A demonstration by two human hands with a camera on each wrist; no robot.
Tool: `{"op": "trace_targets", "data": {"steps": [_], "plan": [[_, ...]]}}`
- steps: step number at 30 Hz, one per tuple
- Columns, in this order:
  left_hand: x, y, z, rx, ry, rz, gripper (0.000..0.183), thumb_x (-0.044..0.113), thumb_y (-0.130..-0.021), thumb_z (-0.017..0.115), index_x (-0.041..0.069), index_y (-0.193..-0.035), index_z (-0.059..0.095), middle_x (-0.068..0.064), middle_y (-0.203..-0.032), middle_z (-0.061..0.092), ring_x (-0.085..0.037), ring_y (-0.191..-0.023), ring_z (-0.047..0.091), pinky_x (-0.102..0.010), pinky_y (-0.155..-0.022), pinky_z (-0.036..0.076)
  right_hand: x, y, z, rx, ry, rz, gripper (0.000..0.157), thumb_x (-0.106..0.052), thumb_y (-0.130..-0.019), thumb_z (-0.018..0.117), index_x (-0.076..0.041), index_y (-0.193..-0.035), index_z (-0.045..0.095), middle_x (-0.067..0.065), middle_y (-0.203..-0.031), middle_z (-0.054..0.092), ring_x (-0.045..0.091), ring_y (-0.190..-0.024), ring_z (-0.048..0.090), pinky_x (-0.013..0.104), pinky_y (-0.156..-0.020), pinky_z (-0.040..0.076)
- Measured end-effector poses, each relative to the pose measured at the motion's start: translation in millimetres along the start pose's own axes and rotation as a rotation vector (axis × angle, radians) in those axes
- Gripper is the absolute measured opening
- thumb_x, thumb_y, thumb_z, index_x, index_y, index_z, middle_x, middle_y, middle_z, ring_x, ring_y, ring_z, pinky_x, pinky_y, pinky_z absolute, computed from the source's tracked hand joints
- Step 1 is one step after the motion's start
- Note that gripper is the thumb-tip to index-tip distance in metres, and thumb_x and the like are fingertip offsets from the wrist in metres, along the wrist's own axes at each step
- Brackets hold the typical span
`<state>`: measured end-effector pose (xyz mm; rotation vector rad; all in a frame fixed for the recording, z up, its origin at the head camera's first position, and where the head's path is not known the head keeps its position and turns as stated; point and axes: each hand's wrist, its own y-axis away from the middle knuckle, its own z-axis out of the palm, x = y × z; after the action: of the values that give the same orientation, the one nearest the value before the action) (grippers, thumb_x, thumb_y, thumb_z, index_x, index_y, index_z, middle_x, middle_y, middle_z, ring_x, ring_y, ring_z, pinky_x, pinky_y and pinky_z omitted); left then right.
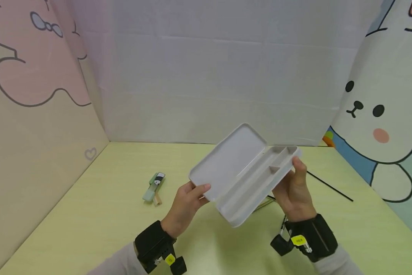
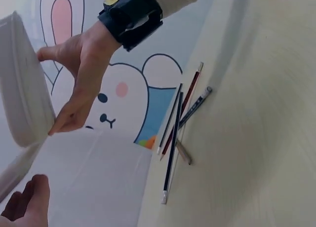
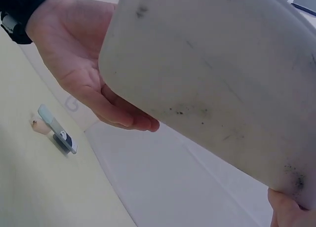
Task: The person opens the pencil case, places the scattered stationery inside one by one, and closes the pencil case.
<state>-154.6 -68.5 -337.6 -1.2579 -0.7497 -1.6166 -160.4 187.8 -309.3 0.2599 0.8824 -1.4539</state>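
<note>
A white pencil case (image 1: 233, 156) hangs tilted above the table, its lid swung open and its divided inside facing the head camera. My left hand (image 1: 185, 206) pinches the lid's lower left edge, thumb on the inner face. At the upper right end of the compartment side, my right hand (image 1: 295, 194) grips the case with its thumb at the rim. Dark smudges mark the case's underside (image 3: 207, 84) in the right wrist view. Beyond the case in the left wrist view, several pencils (image 2: 173, 143) lie crossed on the table, among them a dark red pencil (image 2: 191, 96).
On the table's left part lies a pale green item with a panda picture (image 1: 154, 188), beside a small wooden piece (image 1: 157, 199). A thin black stick (image 1: 329, 186) lies at the right. Printed cartoon walls (image 1: 41, 133) and a white back sheet (image 1: 206, 88) enclose the table (image 1: 89, 229).
</note>
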Motion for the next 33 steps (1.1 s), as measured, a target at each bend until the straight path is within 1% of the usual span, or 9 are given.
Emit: {"op": "trace_targets", "data": {"steps": [4, 6, 11, 15, 18, 21, 26, 28, 33], "plan": [[1.3, 0.1, 10.3, 0.134, 0.008, 0.037, 0.045, 0.016, -0.094, 0.056, 0.002, -0.136, 0.044, -0.01, -0.131, 0.052, -0.014, -0.112, 0.058, -0.031, -0.097, 0.049, 2, 1, 1.0, 0.029, 0.017, 0.0, 0.065, -0.044, -0.087, 0.062, -0.025, -0.143, 0.033, 0.001, -0.131, 0.044, 0.014, -0.116, 0.046, 0.03, -0.101, 0.043], [2.5, -1.0, 13.8, 0.185, 0.022, 0.032, 0.045, 0.016, -0.095, 0.056, 0.002, -0.135, 0.045, -0.012, -0.133, 0.051, -0.015, -0.112, 0.058, -0.031, -0.098, 0.049, 3, 2, 1.5, 0.037, 0.003, 0.003, 0.064, -0.044, -0.088, 0.061, -0.024, -0.142, 0.032, 0.001, -0.131, 0.044, 0.014, -0.116, 0.046, 0.028, -0.103, 0.042], [2.4, -3.3, 19.8, 0.282, 0.05, 0.007, 0.045, 0.017, -0.095, 0.057, 0.0, -0.135, 0.045, -0.012, -0.132, 0.052, -0.014, -0.11, 0.059, -0.029, -0.097, 0.049, 5, 5, 3.1, 0.044, -0.01, -0.018, 0.06, -0.044, -0.09, 0.058, -0.025, -0.141, 0.033, 0.001, -0.131, 0.045, 0.013, -0.115, 0.048, 0.029, -0.103, 0.042], [2.4, -4.4, 22.1, 0.344, 0.045, 0.022, 0.044, 0.015, -0.093, 0.059, -0.001, -0.133, 0.048, -0.013, -0.13, 0.055, -0.012, -0.107, 0.061, -0.026, -0.093, 0.051, 5, 7, 4.0, 0.044, 0.019, -0.028, 0.06, -0.045, -0.09, 0.058, -0.025, -0.141, 0.033, 0.001, -0.13, 0.046, 0.014, -0.116, 0.047, 0.03, -0.103, 0.042], [2.7, -3.9, 22.6, 0.369, 0.024, 0.038, 0.045, 0.014, -0.092, 0.061, -0.001, -0.133, 0.048, -0.016, -0.132, 0.056, -0.013, -0.107, 0.062, -0.026, -0.093, 0.051, 5, 8, 3.8, 0.047, 0.009, -0.027, 0.057, -0.044, -0.09, 0.058, -0.023, -0.138, 0.036, 0.001, -0.126, 0.048, 0.013, -0.114, 0.048, 0.029, -0.102, 0.043], [4.1, -3.1, 22.3, 0.382, -0.003, 0.033, 0.047, 0.012, -0.092, 0.062, -0.001, -0.135, 0.048, -0.018, -0.134, 0.055, -0.015, -0.109, 0.062, -0.027, -0.093, 0.052, 4, 9, 3.6, 0.052, -0.008, -0.028, 0.053, -0.044, -0.09, 0.058, -0.022, -0.134, 0.04, 0.0, -0.123, 0.049, 0.013, -0.112, 0.048, 0.028, -0.101, 0.043], [9.3, -4.2, 20.4, 0.396, -0.05, 0.018, 0.047, 0.01, -0.091, 0.062, -0.002, -0.134, 0.049, -0.02, -0.133, 0.056, -0.015, -0.107, 0.064, -0.027, -0.091, 0.053, 2, 6, 6.0, 0.072, 0.015, -0.037, 0.055, -0.046, -0.089, 0.058, -0.022, -0.136, 0.041, 0.0, -0.122, 0.051, 0.013, -0.111, 0.051, 0.028, -0.096, 0.047], [11.5, -4.9, 19.7, 0.398, -0.067, 0.018, 0.046, 0.008, -0.09, 0.063, -0.003, -0.133, 0.05, -0.021, -0.131, 0.058, -0.014, -0.104, 0.065, -0.026, -0.089, 0.054, 1, 5, 5.8, 0.059, 0.011, -0.037, 0.056, -0.046, -0.089, 0.058, -0.022, -0.137, 0.04, -0.001, -0.122, 0.053, 0.012, -0.11, 0.052, 0.028, -0.095, 0.047], [16.3, -8.3, 15.0, 0.412, -0.108, 0.027, 0.041, 0.004, -0.088, 0.064, -0.005, -0.126, 0.055, -0.021, -0.124, 0.062, -0.013, -0.096, 0.066, -0.026, -0.083, 0.055, -3, 3, 3.3, 0.001, -0.038, -0.009, 0.045, -0.042, -0.09, 0.06, -0.025, -0.129, 0.047, -0.002, -0.121, 0.055, 0.013, -0.11, 0.053, 0.028, -0.097, 0.046]]}}
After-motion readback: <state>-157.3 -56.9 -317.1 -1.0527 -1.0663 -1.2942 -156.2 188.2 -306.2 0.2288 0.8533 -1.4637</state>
